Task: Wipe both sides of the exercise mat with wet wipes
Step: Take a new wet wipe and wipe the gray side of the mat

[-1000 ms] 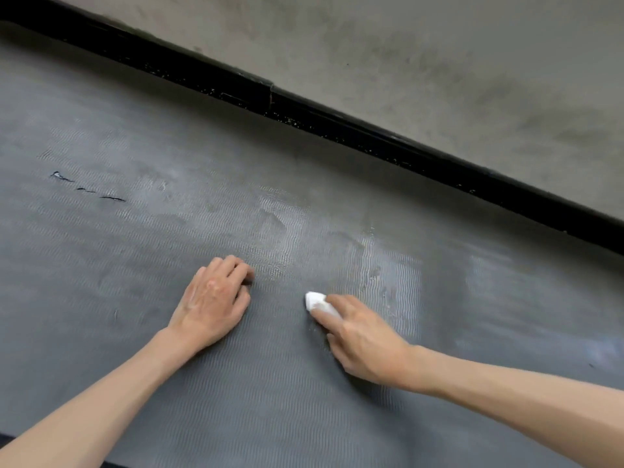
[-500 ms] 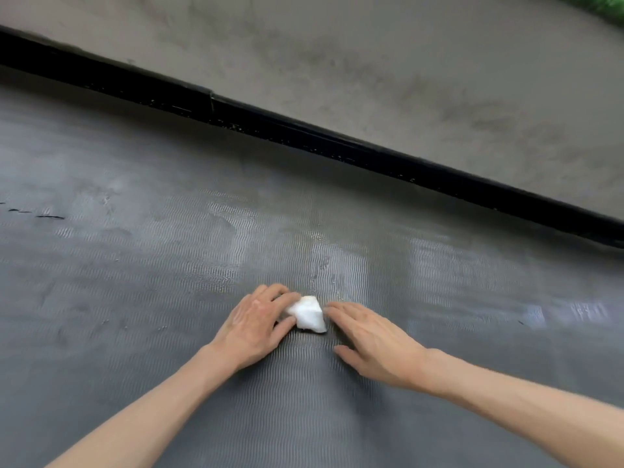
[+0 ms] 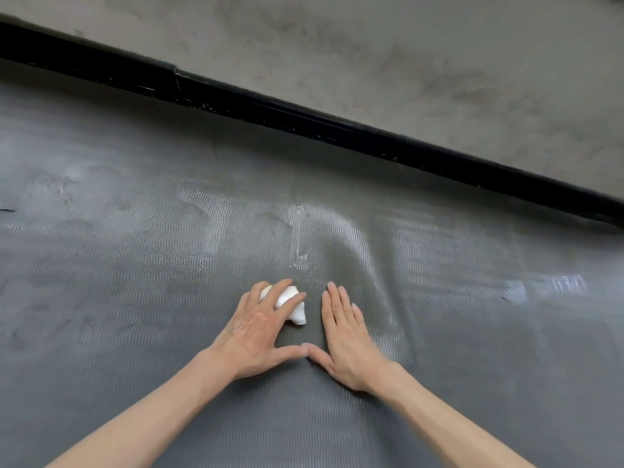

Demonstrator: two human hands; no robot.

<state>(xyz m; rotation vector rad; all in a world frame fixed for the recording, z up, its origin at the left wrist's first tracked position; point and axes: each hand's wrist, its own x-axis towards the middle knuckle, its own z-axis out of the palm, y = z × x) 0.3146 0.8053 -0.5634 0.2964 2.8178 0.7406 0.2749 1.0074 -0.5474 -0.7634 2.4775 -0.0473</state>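
Note:
A dark grey ribbed exercise mat (image 3: 135,298) lies flat and fills most of the view, with shiny wet streaks across its middle. A crumpled white wet wipe (image 3: 294,305) lies on the mat under the fingers of my left hand (image 3: 260,327), which presses down on it with straight, spread fingers. My right hand (image 3: 347,336) rests flat on the mat just right of the wipe, fingers straight and together, touching nothing else. The two thumb tips meet between the hands.
The mat's black far edge (image 3: 304,119) runs diagonally from upper left to right. Beyond it is bare grey concrete floor (image 3: 405,55). A small dark scratch mark (image 3: 6,210) shows on the mat at the far left.
The wipe passed from my right hand to my left, which now covers it. My right hand let go and lies flat beside it. The view shifted left along the mat.

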